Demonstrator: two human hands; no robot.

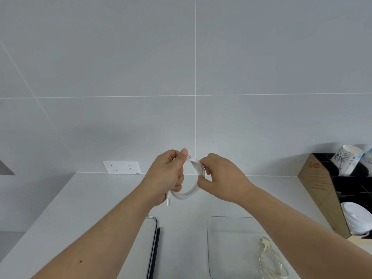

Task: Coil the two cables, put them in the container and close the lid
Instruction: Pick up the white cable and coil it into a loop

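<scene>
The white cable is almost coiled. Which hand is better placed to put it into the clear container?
Probably the right hand. It already pinches the white cable coil, and the clear container lies below on that side. The left hand also holds the coil but is farther from the container.

Kitchen-like counter point(96, 198): tiled wall point(261, 57), socket point(121, 167), paper cups point(347, 162).

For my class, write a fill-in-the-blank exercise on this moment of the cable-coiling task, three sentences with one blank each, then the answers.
1. The white cable is held by ____ hands, the left hand and the right hand.
2. The thin cable lies inside the clear ____.
3. The wall socket is on the ____ of the hands.

Answers: both; container; left
</scene>
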